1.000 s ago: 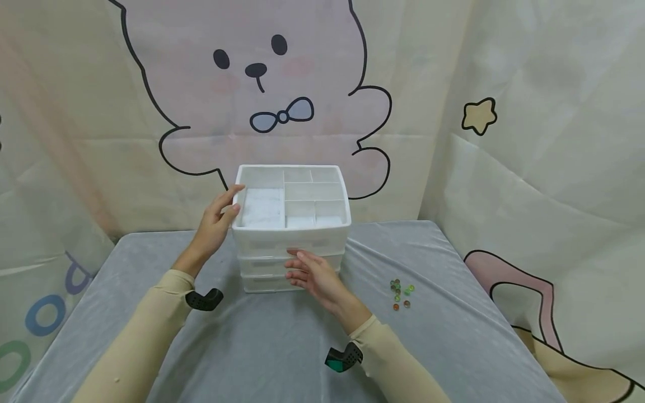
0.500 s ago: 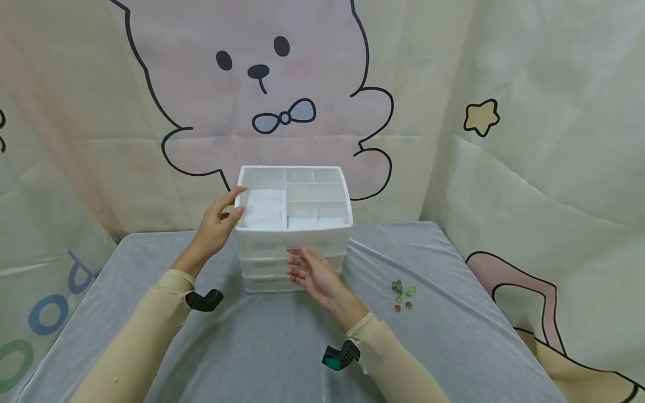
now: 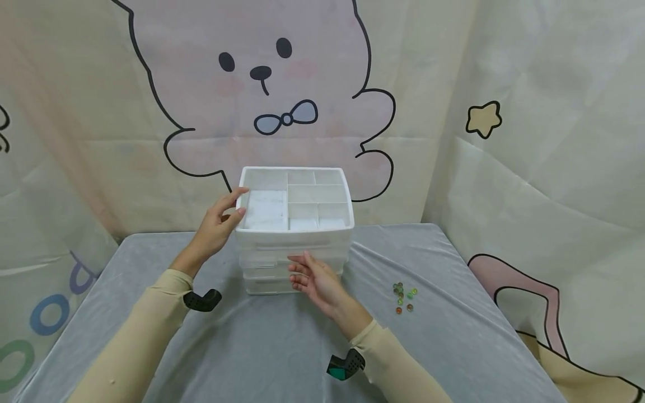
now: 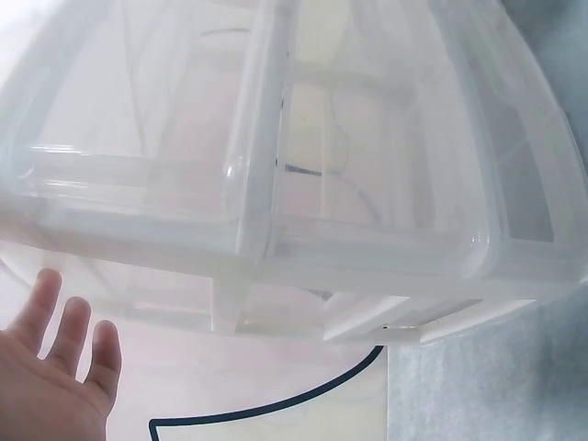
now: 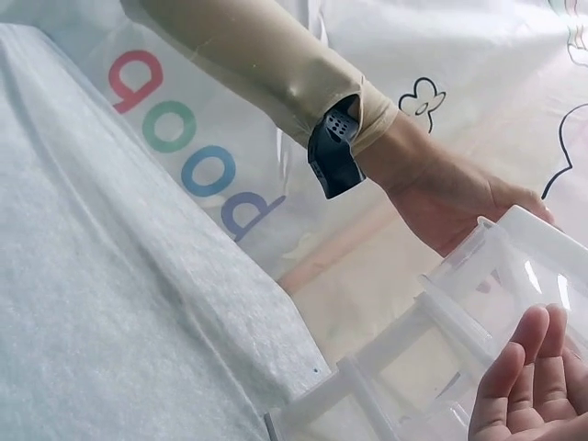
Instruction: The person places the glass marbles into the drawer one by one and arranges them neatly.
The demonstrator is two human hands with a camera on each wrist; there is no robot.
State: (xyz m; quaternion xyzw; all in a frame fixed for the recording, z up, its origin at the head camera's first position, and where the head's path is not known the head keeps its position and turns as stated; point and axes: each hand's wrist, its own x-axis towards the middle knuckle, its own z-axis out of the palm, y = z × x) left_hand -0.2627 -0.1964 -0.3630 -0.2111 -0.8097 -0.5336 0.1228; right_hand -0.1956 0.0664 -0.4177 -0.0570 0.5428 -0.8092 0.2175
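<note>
A white plastic drawer box stands on the table, with a divided tray on its top and several translucent drawers below. My left hand holds the box's left rim, thumb and forefinger over the edge; its other fingers show beside the clear wall in the left wrist view. My right hand is at the front, where thumb and forefinger pinch the lip of an upper drawer. That drawer looks slightly out. In the right wrist view the curled fingers hide the grip itself.
Several small green and brown glass marbles lie on the grey cloth right of the box. A printed curtain hangs behind the table and at both sides.
My right hand has shifted slightly toward me and down, and the upper drawer's front appears to have come out a little. My left hand stays on the rim.
</note>
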